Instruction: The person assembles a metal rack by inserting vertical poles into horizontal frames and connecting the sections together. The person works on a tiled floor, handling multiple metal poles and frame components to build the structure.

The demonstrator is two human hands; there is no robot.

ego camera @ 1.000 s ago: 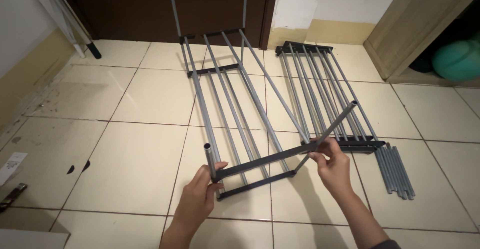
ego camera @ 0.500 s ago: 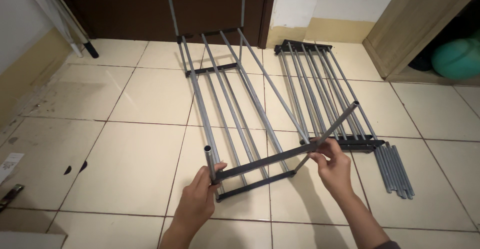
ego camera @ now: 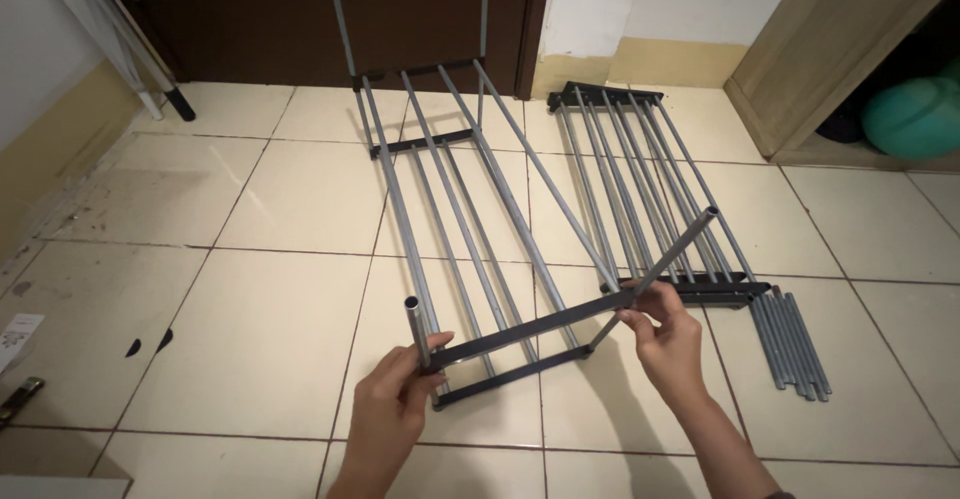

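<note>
Grey metal tubes make up the rack frame, which lies on the tiled floor with its near end lifted. At its near left corner the left hand is closed around an upright tube and the end of the dark crossbar. Further right, the right hand pinches the crossbar's other end where a slanted tube meets it. Just beyond lies a second rack section flat on the tiles, with loose tubes beside it.

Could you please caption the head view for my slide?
Both hands, left hand and right hand, grip a grey metal rod rack frame over tiles.
</note>
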